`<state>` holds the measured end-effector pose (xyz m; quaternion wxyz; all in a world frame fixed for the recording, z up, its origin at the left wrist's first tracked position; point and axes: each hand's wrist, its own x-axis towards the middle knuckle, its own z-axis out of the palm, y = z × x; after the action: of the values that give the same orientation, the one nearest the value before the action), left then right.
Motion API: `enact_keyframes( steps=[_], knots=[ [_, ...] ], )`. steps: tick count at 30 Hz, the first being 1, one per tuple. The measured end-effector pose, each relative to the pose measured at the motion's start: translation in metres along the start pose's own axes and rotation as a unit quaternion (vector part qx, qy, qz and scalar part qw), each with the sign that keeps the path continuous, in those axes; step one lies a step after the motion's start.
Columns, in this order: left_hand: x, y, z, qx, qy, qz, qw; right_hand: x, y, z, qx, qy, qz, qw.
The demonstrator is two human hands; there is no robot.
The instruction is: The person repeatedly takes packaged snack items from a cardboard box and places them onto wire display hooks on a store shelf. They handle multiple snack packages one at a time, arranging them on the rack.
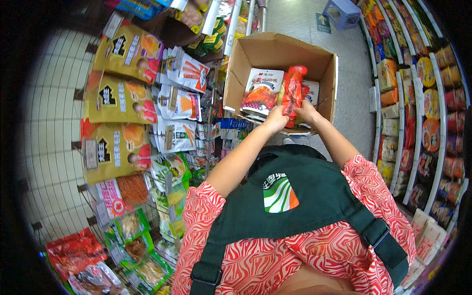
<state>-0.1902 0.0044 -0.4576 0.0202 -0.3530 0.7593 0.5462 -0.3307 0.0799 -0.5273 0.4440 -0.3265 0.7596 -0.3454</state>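
Note:
Both hands reach over the near side of an open cardboard box (278, 42) in front of me. My left hand (276, 120) and my right hand (308, 111) grip the lower part of a shiny red snack packet (294, 86), one from each side. Inside the box, a white snack pouch with a picture of roasted meat (261, 90) leans to the left of the packet. A similar white pouch (312, 90) is partly hidden behind the packet and my right hand. More packets lie low in the box, mostly covered.
Bagged snacks hang from a wire rack on my left, among them gold pouches (120, 99) and white pouches (180, 103). Shelves of packaged food (429, 103) line the right side. A blue plastic stool (342, 14) stands on the grey floor (348, 81) beyond the box.

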Motion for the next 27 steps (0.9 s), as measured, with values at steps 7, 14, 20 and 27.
enact_keyframes(
  steps=[7,14,20,27],
  knots=[
    [-0.098,0.059,-0.063,-0.033,0.052,0.044,0.997,-0.012,-0.003,0.001,0.063,-0.070,-0.144,0.985],
    [-0.308,0.108,-0.182,-0.034,0.480,0.227,0.847,-0.092,-0.239,0.053,0.148,-0.281,-0.267,0.910],
    [-0.506,0.097,-0.234,0.109,0.810,0.211,0.536,-0.198,-0.392,0.138,0.051,-0.425,-0.468,0.773],
    [-0.621,0.067,-0.284,0.173,0.884,0.061,0.429,-0.320,-0.528,0.272,0.114,-0.484,-0.591,0.635]
  ],
)
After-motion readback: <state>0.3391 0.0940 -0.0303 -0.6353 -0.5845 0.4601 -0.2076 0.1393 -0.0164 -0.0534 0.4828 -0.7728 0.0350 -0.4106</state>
